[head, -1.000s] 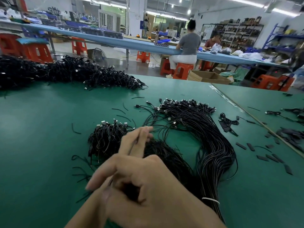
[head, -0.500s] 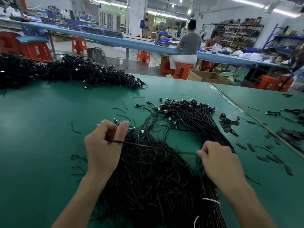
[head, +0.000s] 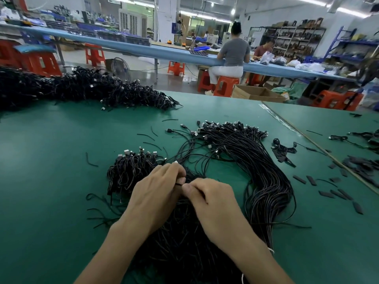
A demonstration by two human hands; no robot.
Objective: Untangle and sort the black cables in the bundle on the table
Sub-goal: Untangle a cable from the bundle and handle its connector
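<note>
A tangled bundle of black cables (head: 131,173) lies on the green table (head: 51,160) in front of me, its plug ends pointing away. To its right a long sorted bunch of black cables (head: 264,173) curves toward me. My left hand (head: 158,193) and my right hand (head: 207,197) meet over the bundle, fingertips almost touching. Both pinch one thin black cable (head: 178,184) between them. The cables under my hands and forearms are hidden.
A big heap of black cables (head: 82,89) stretches across the far left of the table. Short black strips (head: 311,180) and cut cable bits lie at the right, by the seam to the neighbouring table. Behind, people sit at a blue bench (head: 164,50) on orange stools.
Half a second ago my hands were wide apart with a cable stretched between them; they have come together at the middle of the bundle, still holding it.
</note>
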